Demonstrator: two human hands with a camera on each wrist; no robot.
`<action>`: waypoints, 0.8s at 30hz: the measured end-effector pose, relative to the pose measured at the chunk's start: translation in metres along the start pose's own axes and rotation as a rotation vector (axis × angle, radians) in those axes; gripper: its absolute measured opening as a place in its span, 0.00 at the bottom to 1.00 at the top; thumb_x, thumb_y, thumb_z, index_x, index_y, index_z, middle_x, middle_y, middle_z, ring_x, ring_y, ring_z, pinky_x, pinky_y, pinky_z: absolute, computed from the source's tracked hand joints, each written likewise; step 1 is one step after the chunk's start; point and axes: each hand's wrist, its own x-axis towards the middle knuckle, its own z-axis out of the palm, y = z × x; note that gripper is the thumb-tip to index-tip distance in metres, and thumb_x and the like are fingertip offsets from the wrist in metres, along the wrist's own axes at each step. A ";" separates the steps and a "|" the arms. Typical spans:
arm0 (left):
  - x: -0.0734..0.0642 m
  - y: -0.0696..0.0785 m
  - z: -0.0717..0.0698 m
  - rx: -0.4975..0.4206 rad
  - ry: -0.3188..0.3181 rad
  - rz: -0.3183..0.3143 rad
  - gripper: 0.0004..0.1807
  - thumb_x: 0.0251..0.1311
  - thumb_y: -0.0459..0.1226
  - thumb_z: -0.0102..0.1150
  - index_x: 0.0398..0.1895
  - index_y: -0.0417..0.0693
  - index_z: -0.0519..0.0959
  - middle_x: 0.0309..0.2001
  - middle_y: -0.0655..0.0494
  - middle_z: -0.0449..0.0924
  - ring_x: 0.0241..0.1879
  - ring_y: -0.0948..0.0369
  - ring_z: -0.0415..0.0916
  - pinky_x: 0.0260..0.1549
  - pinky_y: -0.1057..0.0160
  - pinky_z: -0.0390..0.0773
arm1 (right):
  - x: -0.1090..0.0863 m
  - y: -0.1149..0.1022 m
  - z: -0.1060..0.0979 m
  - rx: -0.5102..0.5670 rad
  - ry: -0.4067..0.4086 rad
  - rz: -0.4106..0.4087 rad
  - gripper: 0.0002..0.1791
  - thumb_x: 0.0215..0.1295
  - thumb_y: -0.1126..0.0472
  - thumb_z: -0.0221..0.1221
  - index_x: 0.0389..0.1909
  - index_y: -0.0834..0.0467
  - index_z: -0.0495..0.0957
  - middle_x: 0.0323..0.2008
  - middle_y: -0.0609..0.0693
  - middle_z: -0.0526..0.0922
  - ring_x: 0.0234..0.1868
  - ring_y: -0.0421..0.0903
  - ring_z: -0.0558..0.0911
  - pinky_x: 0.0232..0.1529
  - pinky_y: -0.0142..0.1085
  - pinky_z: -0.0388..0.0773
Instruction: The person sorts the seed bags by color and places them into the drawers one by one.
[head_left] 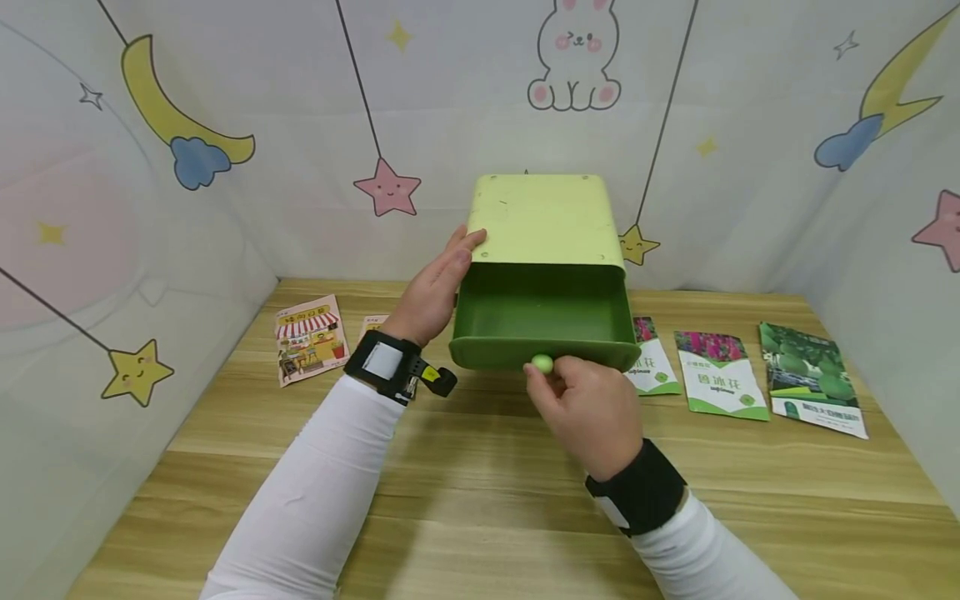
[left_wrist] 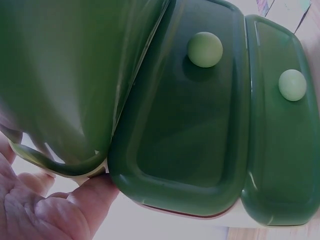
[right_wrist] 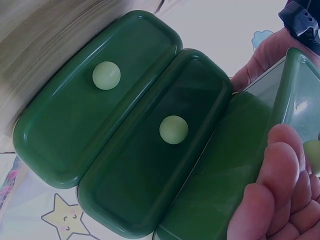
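A small cabinet with a pale yellow-green shell (head_left: pixel 543 217) stands against the back cloth. Its dark green top drawer (head_left: pixel 540 308) sticks out toward me, showing its inside. With thumb and forefinger, my right hand (head_left: pixel 588 404) pinches the drawer's light green round knob (head_left: pixel 543 364). My left hand (head_left: pixel 435 287) rests on the cabinet's left side, its fingers reaching the top front corner. Below the pulled-out drawer, the left wrist view shows a middle drawer (left_wrist: pixel 185 135) and a bottom drawer (left_wrist: pixel 282 165), both closed, each with a round knob.
On the wooden table (head_left: pixel 480 500), a pink packet with a shop picture (head_left: pixel 311 340) lies left, another partly hidden behind the left wrist. Right of the cabinet lie two flower packets (head_left: pixel 722 375) and a green fruit packet (head_left: pixel 813 379). Printed cloth walls (head_left: pixel 300 100) enclose the table.
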 end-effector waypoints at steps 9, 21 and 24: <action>0.000 0.000 0.000 -0.005 -0.005 -0.004 0.28 0.70 0.59 0.28 0.69 0.65 0.60 0.72 0.69 0.38 0.66 0.72 0.35 0.67 0.54 0.43 | -0.002 -0.003 -0.001 -0.001 0.001 -0.009 0.24 0.63 0.48 0.55 0.08 0.49 0.65 0.10 0.41 0.67 0.10 0.35 0.63 0.06 0.32 0.58; -0.011 0.031 0.001 0.009 -0.010 -0.027 0.26 0.75 0.47 0.28 0.71 0.49 0.58 0.74 0.56 0.38 0.68 0.67 0.35 0.67 0.55 0.43 | -0.006 -0.003 -0.003 -0.007 -0.008 -0.019 0.24 0.63 0.48 0.55 0.08 0.49 0.64 0.10 0.41 0.66 0.10 0.35 0.62 0.06 0.32 0.58; -0.013 0.037 0.001 0.015 -0.013 -0.020 0.27 0.75 0.47 0.28 0.71 0.47 0.57 0.74 0.57 0.38 0.68 0.67 0.35 0.67 0.56 0.43 | -0.006 -0.003 -0.002 -0.012 -0.004 -0.026 0.24 0.63 0.48 0.54 0.08 0.48 0.63 0.10 0.41 0.66 0.10 0.35 0.61 0.06 0.32 0.57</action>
